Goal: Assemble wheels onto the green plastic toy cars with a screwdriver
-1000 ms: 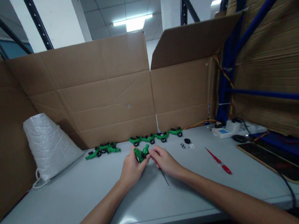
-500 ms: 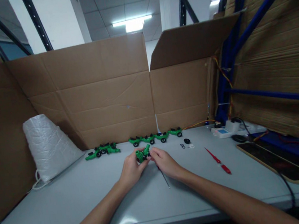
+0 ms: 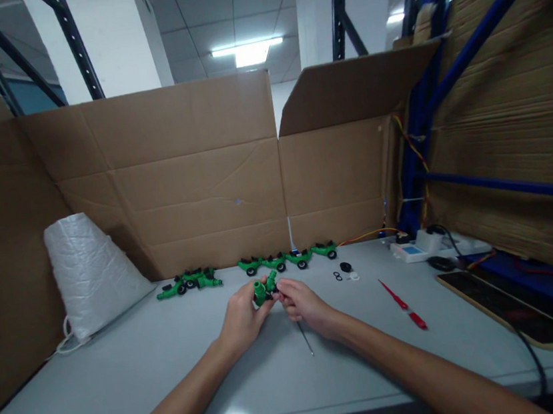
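Note:
My left hand [image 3: 242,317] is closed around a green plastic fitting [image 3: 260,292] with round stubs and dark parts, held just above the table. My right hand [image 3: 306,305] is closed, its fingertips pinched against the fitting's right side; what lies between the fingertips is hidden. A thin metal-shafted tool [image 3: 305,339] sticks out below the right palm, pointing down toward me, its upper end covered by the hand. Right of the hands lie a black round cap [image 3: 346,267], two small black rings [image 3: 338,276] and a white ring-like piece [image 3: 353,277].
Similar green fittings with black parts stand in a row [image 3: 299,258] and a cluster [image 3: 189,281] at the back. A red pointed tool [image 3: 403,304] lies to the right. A white bag [image 3: 91,277], power strip [image 3: 413,249] and dark flat panel [image 3: 510,306] flank the table; cardboard walls [image 3: 194,190] enclose it.
My right hand has shifted slightly and its fingers have curled, with the tool's shaft now steeper and showing less. The fitting stays in my left hand. The view has tilted slightly up.

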### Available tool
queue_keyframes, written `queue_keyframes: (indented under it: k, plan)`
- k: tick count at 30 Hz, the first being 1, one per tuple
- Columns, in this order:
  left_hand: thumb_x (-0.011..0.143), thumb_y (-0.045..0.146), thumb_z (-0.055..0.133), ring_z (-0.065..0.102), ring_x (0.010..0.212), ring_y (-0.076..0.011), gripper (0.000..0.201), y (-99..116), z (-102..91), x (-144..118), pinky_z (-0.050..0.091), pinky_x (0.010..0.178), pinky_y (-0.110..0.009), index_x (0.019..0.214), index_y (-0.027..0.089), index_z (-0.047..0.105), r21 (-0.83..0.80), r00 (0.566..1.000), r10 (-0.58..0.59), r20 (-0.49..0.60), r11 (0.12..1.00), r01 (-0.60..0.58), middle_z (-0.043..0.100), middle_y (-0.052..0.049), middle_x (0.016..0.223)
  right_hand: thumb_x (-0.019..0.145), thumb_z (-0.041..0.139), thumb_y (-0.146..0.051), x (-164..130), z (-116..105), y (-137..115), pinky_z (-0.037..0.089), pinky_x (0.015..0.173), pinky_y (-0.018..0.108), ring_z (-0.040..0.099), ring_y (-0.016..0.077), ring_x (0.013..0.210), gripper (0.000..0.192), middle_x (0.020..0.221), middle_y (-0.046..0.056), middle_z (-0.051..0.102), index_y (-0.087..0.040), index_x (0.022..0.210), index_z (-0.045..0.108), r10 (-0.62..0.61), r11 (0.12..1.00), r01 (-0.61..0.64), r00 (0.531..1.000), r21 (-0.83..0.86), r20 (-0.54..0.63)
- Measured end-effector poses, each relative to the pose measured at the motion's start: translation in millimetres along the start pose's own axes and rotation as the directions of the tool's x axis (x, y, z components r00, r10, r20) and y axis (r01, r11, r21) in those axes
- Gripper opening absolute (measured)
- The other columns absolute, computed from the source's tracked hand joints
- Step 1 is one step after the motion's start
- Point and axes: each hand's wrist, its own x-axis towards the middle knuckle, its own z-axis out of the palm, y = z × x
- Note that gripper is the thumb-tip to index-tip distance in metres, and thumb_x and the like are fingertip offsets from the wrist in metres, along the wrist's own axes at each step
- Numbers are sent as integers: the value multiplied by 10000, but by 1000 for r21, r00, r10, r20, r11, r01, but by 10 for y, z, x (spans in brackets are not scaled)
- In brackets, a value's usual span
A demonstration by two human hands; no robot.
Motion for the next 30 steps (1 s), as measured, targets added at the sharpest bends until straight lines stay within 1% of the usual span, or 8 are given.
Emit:
queue_keyframes:
  k: [3,8,12,15,19,24,27,30]
  plan:
    - [985,358,724,743,1040,-267,305,8,-10,12,543,943,-363,1256,220,704,3,1000,13,7,1000,-13,786,-98,1185,891,694,-568,-1,-11,-26,144,408,200,166,43,410,410,569,-132,344,-231,816,473,64,996,-66,998,66,28]
    - [984,342,717,735,1061,-269,308,33,-23,17,539,957,-365,1269,228,695,-2,999,36,10,999,-36,786,-88,1173,929,667,-472,-5,-37,-51,127,411,199,185,39,390,332,540,-127,341,-209,794,515,110,983,-117,992,144,55]
    - [994,337,693,737,960,-252,250,36,-23,11,545,892,-345,1211,216,714,26,999,10,34,1000,-10,789,-85,1098,943,635,-425,-4,-50,-65,113,407,198,183,38,387,299,528,-125,331,-197,779,532,127,980,-134,990,148,56]
    - [1002,371,678,732,927,-243,253,52,-28,19,550,890,-340,1192,210,721,8,999,-22,40,1000,22,790,-79,1051,937,620,-420,4,-45,-74,114,400,199,177,41,383,294,514,-128,316,-200,765,528,124,984,-128,991,121,39]
    - [986,424,698,728,909,-235,270,74,-37,48,549,882,-331,1129,199,737,-43,997,-63,48,997,65,799,-74,1030,919,636,-471,9,-25,-95,123,391,203,172,46,377,330,504,-133,302,-214,754,510,107,992,-108,994,63,12]
    - [923,469,770,717,866,-239,372,45,-19,70,535,756,-304,1157,181,759,-94,992,-126,14,987,127,811,-91,1046,903,649,-502,0,-14,-110,113,397,203,176,43,389,364,525,-120,328,-212,733,510,57,998,-57,998,-22,-23]
    - [898,494,794,712,852,-236,402,22,-1,69,523,723,-298,1145,178,771,-129,990,-140,5,982,139,809,-95,1052,890,672,-531,-2,-15,-101,112,403,209,193,46,401,394,545,-103,361,-211,720,516,28,998,-30,999,-51,-37]
    - [891,500,798,704,839,-230,395,22,9,68,521,728,-302,1123,181,776,-183,990,-139,-8,974,135,808,-83,1028,857,704,-583,0,-18,-88,127,406,216,201,52,416,434,557,-96,370,-212,717,528,-6,998,3,999,-70,-44]
